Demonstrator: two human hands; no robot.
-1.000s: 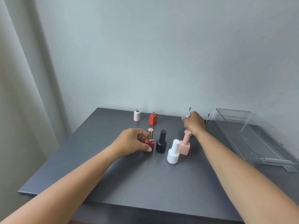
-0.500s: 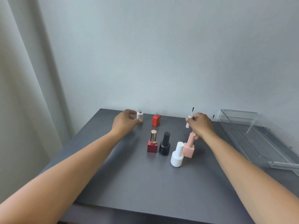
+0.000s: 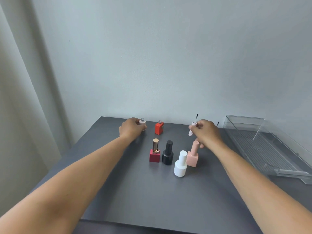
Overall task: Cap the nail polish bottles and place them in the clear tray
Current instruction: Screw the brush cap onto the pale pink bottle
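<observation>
Left hand point(image 3: 132, 128) grips the uncapped pale bottle point(image 3: 142, 123) (far edge); right hand point(image 3: 206, 132) pinches a brush cap point(image 3: 192, 129).

four capped bottles point(image 3: 168, 155) upright mid-table; two uncapped (pale point(image 3: 142, 123), orange-red point(image 3: 159, 128)) behind; clear tray point(image 3: 270, 147) right.

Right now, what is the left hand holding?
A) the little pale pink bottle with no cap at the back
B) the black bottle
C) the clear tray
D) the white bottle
A: the left hand is wrapped around the small pale pink bottle, whose open neck pokes out above the fingers.
</observation>
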